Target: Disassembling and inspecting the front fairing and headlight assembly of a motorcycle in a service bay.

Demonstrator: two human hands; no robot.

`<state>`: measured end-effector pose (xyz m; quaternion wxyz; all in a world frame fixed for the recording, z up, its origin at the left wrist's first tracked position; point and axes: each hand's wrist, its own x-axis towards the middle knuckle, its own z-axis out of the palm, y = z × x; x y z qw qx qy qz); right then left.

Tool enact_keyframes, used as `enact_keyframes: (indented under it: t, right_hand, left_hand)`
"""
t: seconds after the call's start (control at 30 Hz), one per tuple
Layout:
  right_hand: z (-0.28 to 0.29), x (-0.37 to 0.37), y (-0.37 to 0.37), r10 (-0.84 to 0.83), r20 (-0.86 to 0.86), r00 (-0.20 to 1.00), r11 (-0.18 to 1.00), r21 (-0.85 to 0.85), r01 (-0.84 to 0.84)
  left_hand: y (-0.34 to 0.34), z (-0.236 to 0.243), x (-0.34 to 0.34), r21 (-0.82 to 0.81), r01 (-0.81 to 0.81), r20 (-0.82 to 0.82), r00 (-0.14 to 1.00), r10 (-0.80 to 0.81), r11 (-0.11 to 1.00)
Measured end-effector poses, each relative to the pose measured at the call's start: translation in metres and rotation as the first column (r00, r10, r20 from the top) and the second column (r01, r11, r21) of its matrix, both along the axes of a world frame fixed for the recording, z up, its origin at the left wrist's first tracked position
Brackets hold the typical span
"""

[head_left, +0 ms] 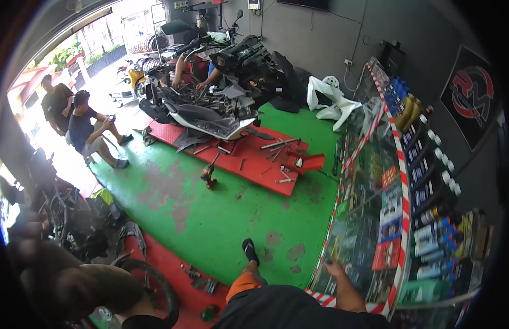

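My right hand (334, 267) hangs beside the glass display case (353, 241), fingers loosely apart and nothing seen in it. My left hand (37, 260) is very near the camera at the lower left, dark and smeared, so its fingers cannot be made out. Behind it stands a partly stripped motorcycle (73, 219). Below lies a red lift platform (180, 257) with a wheel (158, 285) and several small metal parts (199, 279). A cordless drill (209, 174) stands on the green floor ahead.
A dismantled scooter (210, 112) sits on another red lift (265, 170) strewn with tools. A person's arms reach into it from behind. Two people (57, 104) are at the left, one seated. Bottles (432, 247) line the case; white fairings (331, 101) lie behind.
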<state>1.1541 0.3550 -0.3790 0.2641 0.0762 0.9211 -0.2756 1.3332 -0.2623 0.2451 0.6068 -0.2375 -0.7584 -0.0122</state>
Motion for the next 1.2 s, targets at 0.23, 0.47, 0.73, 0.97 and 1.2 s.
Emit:
enact_keyframes:
  t: [0.23, 0.47, 0.73, 0.97, 1.2]
  right_hand:
    - [-0.036, 0.022, 0.039, 0.723, -0.151, 0.674, 0.657, -0.155, -0.738]
    - [0.099, -0.227, -0.171, -0.19, 0.305, 0.933, 0.982, 0.058, 0.181]
    - [0.162, -0.606, -0.361, 0.151, -0.491, 0.858, 0.942, -0.192, -0.276]
    - [0.435, -0.77, -0.587, 0.351, -0.909, 0.223, 0.756, 0.134, -0.641]
    - [0.527, -0.842, -0.703, 0.683, -0.72, -0.122, 0.554, 0.62, -0.555]
  left_hand:
    - [-0.094, -0.115, -0.294, 0.692, -0.21, 0.332, 0.942, -0.046, 0.69]
    - [-0.155, -0.148, -0.518, 0.778, -0.254, 0.423, 0.889, -0.179, 0.575]
    - [-0.255, -0.197, -0.757, 0.829, -0.344, 0.477, 0.847, -0.235, 0.44]
    - [-0.311, -0.22, -0.889, 0.769, -0.24, 0.446, 0.866, -0.228, 0.593]
    - [-0.354, -0.222, -0.931, 0.588, -0.064, 0.509, 0.803, -0.308, 0.806]
